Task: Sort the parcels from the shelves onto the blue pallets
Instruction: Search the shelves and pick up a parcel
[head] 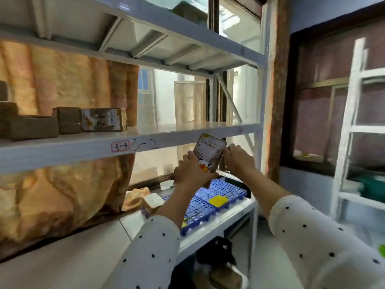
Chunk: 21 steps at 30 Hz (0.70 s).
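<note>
Lower centre of the frame, blue perforated plastic pallets (220,192) wait on the shelf. Above them, left hand (190,171) and right hand (239,160) grip a small flat white-labelled cardboard parcel (209,155) by opposite edges; it looks light, stiff, easily held there.

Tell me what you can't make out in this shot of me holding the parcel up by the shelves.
Head view only:
- Parcel: printed label too small and blurred to read; its lower edge is covered by the left hand.
- Right hand: fingertips hidden behind the parcel.
- Blue pallets: partly covered by both forearms.
- Boxes on the upper shelf: cut off by the left edge.
- Objects under the bottom shelf: dark and blurred.
</note>
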Tool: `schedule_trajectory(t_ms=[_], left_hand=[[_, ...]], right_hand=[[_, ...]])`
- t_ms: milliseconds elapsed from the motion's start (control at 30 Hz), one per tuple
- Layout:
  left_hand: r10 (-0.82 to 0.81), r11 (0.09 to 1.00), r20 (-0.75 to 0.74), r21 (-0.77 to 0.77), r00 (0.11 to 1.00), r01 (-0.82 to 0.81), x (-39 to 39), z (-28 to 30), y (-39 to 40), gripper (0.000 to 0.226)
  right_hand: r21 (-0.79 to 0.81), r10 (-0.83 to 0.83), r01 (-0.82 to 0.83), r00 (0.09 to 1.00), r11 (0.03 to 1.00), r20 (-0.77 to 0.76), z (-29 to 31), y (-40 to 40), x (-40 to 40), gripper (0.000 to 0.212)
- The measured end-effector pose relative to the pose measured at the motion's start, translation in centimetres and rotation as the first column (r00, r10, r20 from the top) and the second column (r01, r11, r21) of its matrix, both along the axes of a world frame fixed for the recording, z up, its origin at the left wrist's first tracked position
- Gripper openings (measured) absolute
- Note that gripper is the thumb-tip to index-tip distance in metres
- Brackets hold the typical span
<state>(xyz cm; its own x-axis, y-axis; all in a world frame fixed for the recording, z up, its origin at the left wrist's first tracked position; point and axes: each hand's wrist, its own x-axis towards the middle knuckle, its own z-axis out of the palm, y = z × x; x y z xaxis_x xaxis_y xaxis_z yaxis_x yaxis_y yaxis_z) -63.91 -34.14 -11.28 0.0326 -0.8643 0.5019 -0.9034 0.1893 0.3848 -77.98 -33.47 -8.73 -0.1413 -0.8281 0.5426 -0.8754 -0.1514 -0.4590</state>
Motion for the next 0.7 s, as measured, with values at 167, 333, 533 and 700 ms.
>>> schedule_trajectory(t_ms=[167,333,533,700], left_hand=[[0.024,0.990,-0.052,0.141,0.998,-0.017,-4.2,-6.1,-1.7,0.100],[0.059,0.971,-0.078,0.235,0.995,-0.040,-7.4,-9.9,-2.9,0.103],[0.117,0.958,-0.109,0.273,0.987,-0.083,-8.7,-11.7,-4.9,0.106],[0.158,0.940,-0.093,0.319,0.983,-0.121,-7.7,-12.5,-8.3,0.105]], right_hand=[[0.156,-0.054,0.109,0.946,0.982,-0.320,-6.0,-0.6,-4.7,0.039],[0.281,-0.057,0.185,0.911,0.942,-0.409,-9.3,-1.0,-7.6,0.055],[0.342,-0.024,0.196,0.893,0.919,-0.449,-11.2,-3.4,-8.8,0.057],[0.396,0.026,0.183,0.884,0.900,-0.468,-12.7,-6.8,-7.9,0.062]])
